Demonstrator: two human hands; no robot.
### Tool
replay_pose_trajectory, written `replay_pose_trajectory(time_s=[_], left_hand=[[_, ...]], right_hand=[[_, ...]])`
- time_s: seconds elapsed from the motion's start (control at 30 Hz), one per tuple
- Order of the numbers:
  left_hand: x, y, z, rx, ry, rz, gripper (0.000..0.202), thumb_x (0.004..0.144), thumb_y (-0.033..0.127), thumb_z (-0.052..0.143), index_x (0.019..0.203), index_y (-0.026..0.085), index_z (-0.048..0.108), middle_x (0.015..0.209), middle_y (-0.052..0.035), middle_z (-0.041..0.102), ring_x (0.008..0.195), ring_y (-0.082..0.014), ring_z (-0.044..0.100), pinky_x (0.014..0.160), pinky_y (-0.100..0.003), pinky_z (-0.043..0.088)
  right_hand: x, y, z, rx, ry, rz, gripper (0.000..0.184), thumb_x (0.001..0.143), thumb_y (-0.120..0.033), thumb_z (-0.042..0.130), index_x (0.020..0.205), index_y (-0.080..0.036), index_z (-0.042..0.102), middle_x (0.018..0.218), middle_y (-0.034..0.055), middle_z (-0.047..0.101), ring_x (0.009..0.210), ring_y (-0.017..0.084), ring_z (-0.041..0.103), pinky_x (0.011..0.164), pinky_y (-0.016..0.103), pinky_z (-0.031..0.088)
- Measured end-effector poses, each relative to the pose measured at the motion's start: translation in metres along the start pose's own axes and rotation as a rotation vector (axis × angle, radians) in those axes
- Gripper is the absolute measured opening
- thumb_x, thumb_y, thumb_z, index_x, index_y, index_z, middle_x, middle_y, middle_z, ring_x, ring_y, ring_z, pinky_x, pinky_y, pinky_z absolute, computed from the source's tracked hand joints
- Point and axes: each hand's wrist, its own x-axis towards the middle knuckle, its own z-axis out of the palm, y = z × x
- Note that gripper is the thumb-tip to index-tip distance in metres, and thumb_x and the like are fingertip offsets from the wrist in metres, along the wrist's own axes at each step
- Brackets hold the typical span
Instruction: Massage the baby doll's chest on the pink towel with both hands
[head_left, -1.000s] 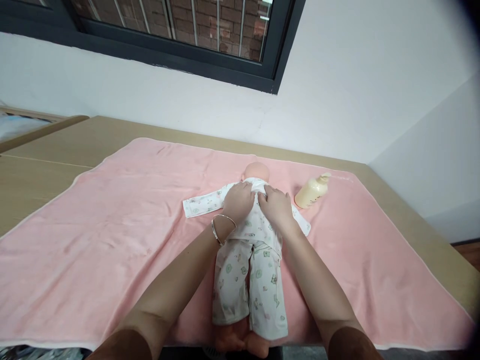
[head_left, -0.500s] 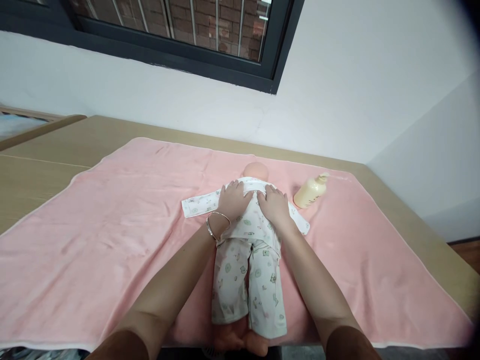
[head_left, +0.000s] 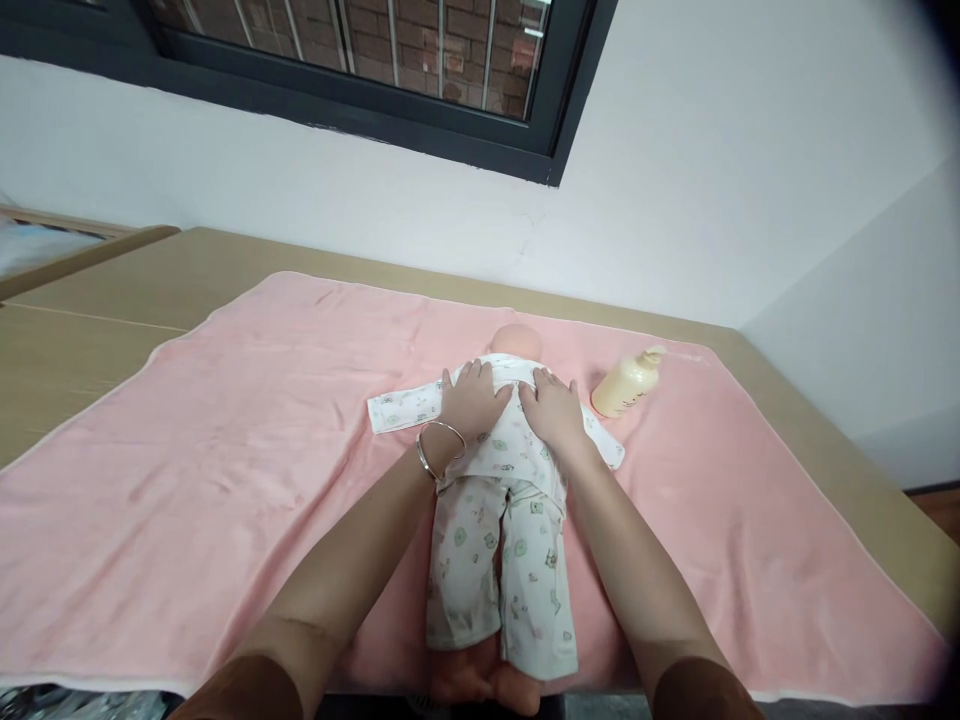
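Note:
A baby doll (head_left: 517, 455) in a white printed top and trousers lies on a pink blanket (head_left: 247, 470), its head away from me and its bare feet at the near edge. Both sleeves stretch out to the sides. My left hand (head_left: 474, 402) rests open on the left of the doll's upper body, a silver bangle (head_left: 441, 448) round the wrist. On the right of the upper body lies my right hand (head_left: 553, 408), also open, fingers pointing toward the head. The two thumbs point inward, a small gap apart.
A cream pump bottle (head_left: 628, 384) stands tilted-looking on the blanket, right of the doll. Beneath the blanket is a wooden table (head_left: 225, 250) against a white wall. Above it is a dark-framed window (head_left: 555, 150). A wooden-edged piece (head_left: 90, 262) adjoins at the far left.
The whole view has shifted very slightly. Both hands stay on the doll's upper body, with no clear movement against it.

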Motion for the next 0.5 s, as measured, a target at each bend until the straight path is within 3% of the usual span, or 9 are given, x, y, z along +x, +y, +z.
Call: replay_pose_trajectory(time_s=[0.07,0.17,0.3,0.4,0.5], left_hand=[[0.002,-0.001,0.002,-0.029,-0.016,0.001,0.049,0.101,0.041,0.043,0.142,0.016,0.049,0.156,-0.0188,0.048,0.150,-0.0337,0.037,0.121,-0.069,0.022],[-0.001,0.004,-0.005,0.002,0.012,0.089,0.037,0.101,0.031,0.042,0.131,0.015,0.056,0.142,-0.0170,0.061,0.138,-0.0308,0.051,0.121,-0.058,0.030],[-0.009,0.015,-0.022,0.090,-0.001,0.131,0.022,0.099,0.024,0.046,0.107,0.016,0.065,0.114,-0.0132,0.072,0.110,-0.0268,0.068,0.100,-0.039,0.050],[-0.012,0.015,-0.028,0.093,-0.048,0.033,0.023,0.099,0.028,0.047,0.104,0.017,0.066,0.109,-0.0121,0.073,0.102,-0.0277,0.070,0.086,-0.038,0.054],[-0.009,0.008,-0.018,0.068,-0.024,0.004,0.028,0.100,0.035,0.045,0.106,0.016,0.065,0.114,-0.0149,0.072,0.109,-0.0299,0.068,0.091,-0.040,0.054]], right_hand=[[0.005,0.005,0.001,0.025,-0.022,-0.024,0.057,0.105,-0.041,0.030,0.151,-0.010,0.045,0.159,0.0173,0.045,0.147,0.031,0.040,0.122,0.055,0.020],[0.002,0.002,-0.002,-0.006,-0.021,-0.081,0.055,0.106,-0.037,0.029,0.152,-0.011,0.045,0.158,0.0177,0.046,0.146,0.030,0.041,0.119,0.049,0.028],[-0.013,-0.010,-0.011,-0.082,-0.007,-0.165,0.051,0.106,-0.029,0.030,0.150,-0.009,0.047,0.153,0.0188,0.051,0.143,0.029,0.044,0.117,0.041,0.031],[-0.019,-0.014,-0.016,-0.073,0.000,-0.144,0.046,0.105,-0.030,0.032,0.140,-0.012,0.056,0.145,0.0178,0.058,0.135,0.029,0.051,0.111,0.038,0.037],[-0.015,-0.009,-0.015,-0.035,0.001,-0.069,0.043,0.105,-0.034,0.032,0.129,-0.014,0.062,0.139,0.0173,0.063,0.130,0.030,0.054,0.104,0.037,0.042]])
